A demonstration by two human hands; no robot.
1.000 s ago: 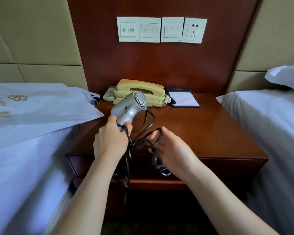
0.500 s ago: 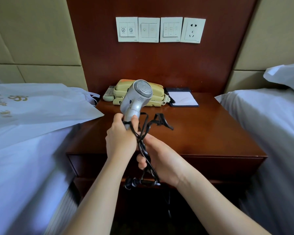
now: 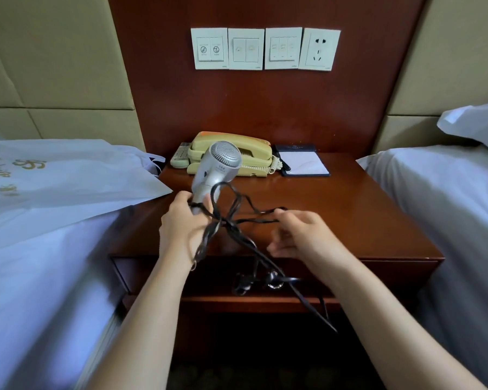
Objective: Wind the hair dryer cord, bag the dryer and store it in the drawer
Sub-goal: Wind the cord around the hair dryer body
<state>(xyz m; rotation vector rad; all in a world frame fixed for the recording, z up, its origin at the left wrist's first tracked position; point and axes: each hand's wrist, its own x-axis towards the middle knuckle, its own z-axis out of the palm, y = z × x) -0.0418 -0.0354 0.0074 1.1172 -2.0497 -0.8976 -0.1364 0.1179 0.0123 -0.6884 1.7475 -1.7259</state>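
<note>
A silver hair dryer (image 3: 219,170) stands upright over the nightstand, its round grille facing me. My left hand (image 3: 185,223) grips its handle. The black cord (image 3: 238,218) runs in loose loops from the handle across to my right hand (image 3: 300,230), which pinches a loop of it at the fingertips. More cord hangs down in front of the drawer (image 3: 378,273), which is closed. A white bag (image 3: 68,181) with gold print lies flat on the left bed.
The wooden nightstand (image 3: 364,215) carries a yellow telephone (image 3: 254,153), a remote (image 3: 181,157) and a notepad (image 3: 303,163) at the back. White beds flank it on both sides. Switches and a socket (image 3: 319,49) sit on the wall panel above.
My right hand has moved out to the right, drawing a cord loop away from the handle. The dryer has dropped a little and more cord swings in front of the drawer.
</note>
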